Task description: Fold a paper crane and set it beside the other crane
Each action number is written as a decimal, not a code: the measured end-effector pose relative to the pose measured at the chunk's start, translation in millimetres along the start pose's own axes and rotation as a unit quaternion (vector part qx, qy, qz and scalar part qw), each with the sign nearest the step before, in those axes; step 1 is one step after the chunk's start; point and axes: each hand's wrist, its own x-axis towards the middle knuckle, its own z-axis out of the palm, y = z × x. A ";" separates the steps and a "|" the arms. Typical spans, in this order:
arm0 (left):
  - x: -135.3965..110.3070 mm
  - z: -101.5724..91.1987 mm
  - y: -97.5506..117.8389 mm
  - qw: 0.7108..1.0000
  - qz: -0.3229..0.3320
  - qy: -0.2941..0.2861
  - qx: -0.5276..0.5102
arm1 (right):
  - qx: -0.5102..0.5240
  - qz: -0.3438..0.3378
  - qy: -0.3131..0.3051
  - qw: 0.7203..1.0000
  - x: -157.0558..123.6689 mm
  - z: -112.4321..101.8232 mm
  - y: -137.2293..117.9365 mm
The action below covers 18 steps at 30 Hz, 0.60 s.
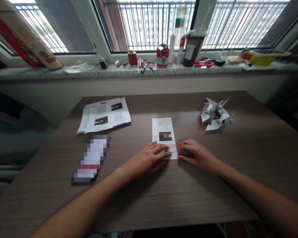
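Observation:
A narrow strip of printed paper [161, 125] lies on the table in front of me, its text and a small dark picture facing up. My left hand [154, 155] rests on its lower part with fingers stretched out, covering the lower left corner. At the strip's lower right edge, my right hand [195, 153] has its fingers curled, with thumb and fingertips closed at the paper's corner. A folded, pointed paper shape [215, 114] made of printed sheets sits beyond my right hand.
A stack of printed sheets [105, 115] lies at the back left, with a phone [91, 158], blurred by pixels, in front of it. Along the stone windowsill [129, 72] stand a red can [162, 55], a clear bottle [176, 39], a dark drink cup [193, 49] and a yellow container [263, 59].

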 end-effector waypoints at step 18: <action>0.5 -2.9 0.2 1.000 0.008 -0.008 0.024 | -0.046 -0.010 0.023 0.999 -2.3 10.9 4.0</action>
